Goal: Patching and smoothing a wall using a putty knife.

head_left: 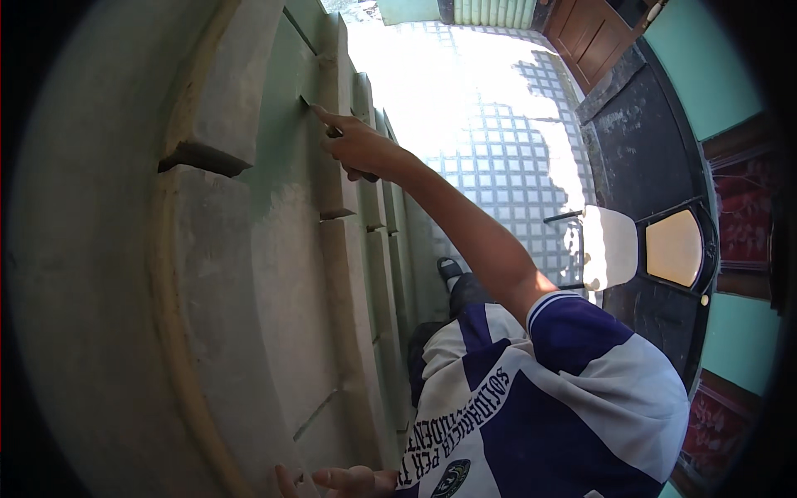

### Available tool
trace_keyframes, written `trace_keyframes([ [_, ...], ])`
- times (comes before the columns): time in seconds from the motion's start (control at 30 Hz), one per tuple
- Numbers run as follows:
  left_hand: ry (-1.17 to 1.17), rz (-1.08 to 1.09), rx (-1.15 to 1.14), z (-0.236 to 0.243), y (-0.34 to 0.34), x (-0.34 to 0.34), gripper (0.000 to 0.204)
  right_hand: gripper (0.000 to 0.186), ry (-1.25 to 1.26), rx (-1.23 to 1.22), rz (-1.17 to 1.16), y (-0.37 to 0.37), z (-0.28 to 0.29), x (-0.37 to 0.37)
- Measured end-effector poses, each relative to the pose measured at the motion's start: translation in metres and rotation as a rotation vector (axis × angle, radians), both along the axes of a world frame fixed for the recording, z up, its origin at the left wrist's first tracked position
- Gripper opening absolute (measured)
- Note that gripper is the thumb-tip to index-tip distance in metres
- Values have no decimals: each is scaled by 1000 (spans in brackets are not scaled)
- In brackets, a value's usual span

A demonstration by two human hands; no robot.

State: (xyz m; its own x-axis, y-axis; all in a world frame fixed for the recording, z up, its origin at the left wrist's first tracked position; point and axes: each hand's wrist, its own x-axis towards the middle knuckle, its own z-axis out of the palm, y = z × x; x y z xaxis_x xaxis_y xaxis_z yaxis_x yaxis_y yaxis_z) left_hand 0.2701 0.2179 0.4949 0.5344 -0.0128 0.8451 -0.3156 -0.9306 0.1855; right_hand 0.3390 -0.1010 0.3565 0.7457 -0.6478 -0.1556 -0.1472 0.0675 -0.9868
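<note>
My right hand [357, 149] is stretched to the upper left, fingers wrapped round a slim dark tool [304, 101]. Its index finger reaches along the tool, whose thin tip meets a pale green panel [282, 137] between raised ledges. Lower down, the green gives way in a ragged edge to a bare grey-beige surface [290, 266]. My left hand [344, 480] shows only partly at the bottom edge, next to the same surface. Its fingers are bent about something pale that I cannot make out.
Thick raised ledges [212, 95] run along the wall, with gaps between their blocks. More stepped ledges [336, 124] lie nearer my body. Behind are a sunlit tiled floor [498, 158], a chair [610, 245], a black panel [635, 141] and a brown door [589, 37].
</note>
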Motion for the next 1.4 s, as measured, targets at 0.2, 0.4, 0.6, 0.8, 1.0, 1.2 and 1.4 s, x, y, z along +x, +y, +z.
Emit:
trace_keyframes([
  [0.2,304,82,-513,-46,39,39,49,74,106,-93,2,-30,13,2],
  [0.4,203,-39,-484,-59,20,48,49,76,13,-101,46,-27,20,-1],
  [0.6,116,-178,-443,-72,8,62,49,80,107,-163,170,-40,19,-4],
  [0.8,43,-311,-410,-76,-3,59,48,76,150,-103,225,-54,24,-4],
  [1.0,-38,-364,-327,-68,15,52,48,58,-1,14,166,-4,12,-8],
  [1.2,-114,-432,-252,-68,25,55,48,52,-27,201,212,68,4,-38],
  [1.4,-173,-574,-181,-69,23,67,48,53,-54,86,146,120,-2,-40],
])
